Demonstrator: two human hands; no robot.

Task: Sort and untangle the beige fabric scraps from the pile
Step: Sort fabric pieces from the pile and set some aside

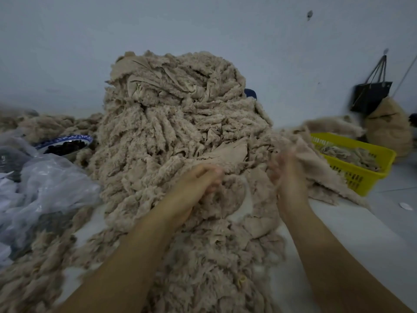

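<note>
A tall pile of beige fleecy fabric scraps (pixel 171 123) rises in the middle of a white table (pixel 352 231) and spills toward me. My left hand (pixel 198 184) digs into the lower front of the pile, fingers curled round a clump of scraps. My right hand (pixel 286 175), blurred by motion, grips a beige scrap (pixel 304 152) at the pile's right side, lifted slightly off the heap. Loose scraps (pixel 214 267) lie between my forearms.
A yellow plastic basket (pixel 361 177) holding some scraps stands at the right. Crumpled clear plastic bags (pixel 45 188) lie at the left, with a blue-rimmed bowl (pixel 65 143) of dark pieces behind them. A dark bag (pixel 372 96) hangs on the wall above a stuffed sack (pixel 388 129).
</note>
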